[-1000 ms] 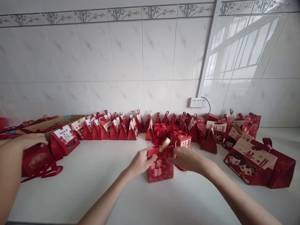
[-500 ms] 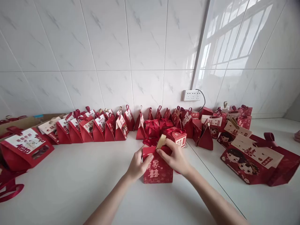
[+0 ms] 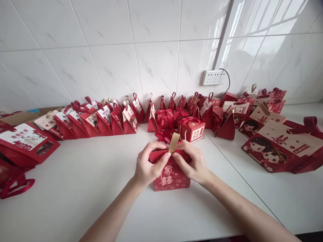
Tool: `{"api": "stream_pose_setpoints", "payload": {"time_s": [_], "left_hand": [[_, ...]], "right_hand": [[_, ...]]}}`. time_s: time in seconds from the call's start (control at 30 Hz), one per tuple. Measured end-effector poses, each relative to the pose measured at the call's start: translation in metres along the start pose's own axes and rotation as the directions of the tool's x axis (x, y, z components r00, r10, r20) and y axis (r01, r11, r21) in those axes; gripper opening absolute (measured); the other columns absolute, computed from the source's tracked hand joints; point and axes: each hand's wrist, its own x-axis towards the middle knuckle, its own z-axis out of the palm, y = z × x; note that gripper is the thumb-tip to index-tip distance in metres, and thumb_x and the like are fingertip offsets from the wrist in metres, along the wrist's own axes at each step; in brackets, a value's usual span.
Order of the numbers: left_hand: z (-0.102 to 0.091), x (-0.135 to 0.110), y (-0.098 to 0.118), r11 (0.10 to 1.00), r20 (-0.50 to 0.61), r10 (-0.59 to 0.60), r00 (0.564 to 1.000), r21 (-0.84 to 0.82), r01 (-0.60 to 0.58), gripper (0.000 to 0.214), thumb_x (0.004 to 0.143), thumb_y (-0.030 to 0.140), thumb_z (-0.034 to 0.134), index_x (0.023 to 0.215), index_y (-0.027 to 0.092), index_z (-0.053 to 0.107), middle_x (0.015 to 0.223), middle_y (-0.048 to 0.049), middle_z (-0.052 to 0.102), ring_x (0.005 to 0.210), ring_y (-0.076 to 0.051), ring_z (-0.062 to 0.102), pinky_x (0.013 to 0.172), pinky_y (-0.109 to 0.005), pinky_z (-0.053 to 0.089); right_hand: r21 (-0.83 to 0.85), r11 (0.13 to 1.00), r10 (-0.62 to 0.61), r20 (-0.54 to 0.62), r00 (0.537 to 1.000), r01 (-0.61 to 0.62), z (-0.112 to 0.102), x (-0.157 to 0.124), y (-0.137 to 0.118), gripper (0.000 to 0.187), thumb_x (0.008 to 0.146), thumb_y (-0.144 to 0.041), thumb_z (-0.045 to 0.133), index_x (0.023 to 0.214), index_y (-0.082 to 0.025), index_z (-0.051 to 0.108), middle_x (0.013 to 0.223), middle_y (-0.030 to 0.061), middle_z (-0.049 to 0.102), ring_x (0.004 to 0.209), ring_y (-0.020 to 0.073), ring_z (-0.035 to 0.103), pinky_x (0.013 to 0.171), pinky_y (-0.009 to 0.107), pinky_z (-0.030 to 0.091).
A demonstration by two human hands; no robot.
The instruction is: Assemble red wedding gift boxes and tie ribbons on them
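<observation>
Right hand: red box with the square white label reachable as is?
Probably yes: the red box sits just beyond the right hand, with nothing visibly blocking the way. But that hand is gripping the top of the red bag, so it would likely need to let go first.

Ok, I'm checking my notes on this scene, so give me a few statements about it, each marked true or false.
1. The left hand and right hand both touch the front box. True.
2. The ribbon between the hands is blue. False: it is gold.
3. A socket strip is on the wall. True.
4. The front box is upside down. False: it is upright.
</observation>
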Motion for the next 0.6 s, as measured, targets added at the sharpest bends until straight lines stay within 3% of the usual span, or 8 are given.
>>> {"api": "stream_pose_setpoints", "payload": {"time_s": [0.13, 0.27, 0.5, 0.6], "left_hand": [[-0.0003, 0.001, 0.0019, 0.998, 0.054, 0.041, 0.998, -0.039, -0.039, 0.008, 0.08, 0.012, 0.061, 0.084, 0.018, 0.06, 0.093, -0.0034, 0.069, 0.084, -0.014, 0.067, 0.074, -0.023, 0.054], [-0.002, 0.003, 0.007, 0.996, 0.097, 0.069, 0.993, -0.059, -0.063, 0.019, 0.082, 0.009, 0.058, 0.094, 0.019, 0.069, 0.102, -0.0045, 0.069, 0.092, -0.014, 0.066, 0.081, -0.022, 0.054], [0.0021, -0.0003, 0.0087, 0.994, -0.003, 0.105, 0.994, -0.009, -0.105, 0.025, 0.081, 0.007, 0.06, 0.095, 0.023, 0.072, 0.093, -0.0018, 0.068, 0.085, -0.012, 0.065, 0.076, -0.021, 0.054], [0.0024, -0.003, 0.0067, 0.988, -0.024, 0.149, 0.989, 0.036, -0.148, 0.04, 0.081, 0.008, 0.06, 0.116, 0.026, 0.064, 0.096, -0.0019, 0.065, 0.082, -0.011, 0.064, 0.074, -0.02, 0.054]], "right_hand": [[0.005, 1.0, 0.015, 0.015, 1.0, -0.015, 0.0007, -0.0017, -0.0008, 0.008, 0.089, -0.013, 0.048, 0.087, -0.02, 0.051, 0.072, 0.0003, 0.052, 0.062, 0.0122, 0.048, 0.055, 0.024, 0.041], [0.054, 0.997, 0.058, -0.007, 0.998, -0.058, 0.0017, -0.004, 0.0003, 0.008, 0.09, -0.014, 0.046, 0.087, -0.021, 0.046, 0.073, -0.0002, 0.052, 0.06, 0.0111, 0.048, 0.054, 0.023, 0.041], [0.043, 0.999, -0.025, -0.028, 0.999, 0.026, 0.0021, -0.0048, -0.0024, 0.01, 0.085, -0.012, 0.049, 0.091, -0.02, 0.049, 0.075, 0.0012, 0.054, 0.064, 0.0119, 0.051, 0.056, 0.025, 0.043], [0.02, 0.999, -0.039, -0.046, 0.998, 0.04, 0.0016, -0.0042, -0.0031, 0.011, 0.086, -0.011, 0.05, 0.09, -0.02, 0.05, 0.075, 0.0009, 0.054, 0.063, 0.0117, 0.05, 0.056, 0.025, 0.043]]}}
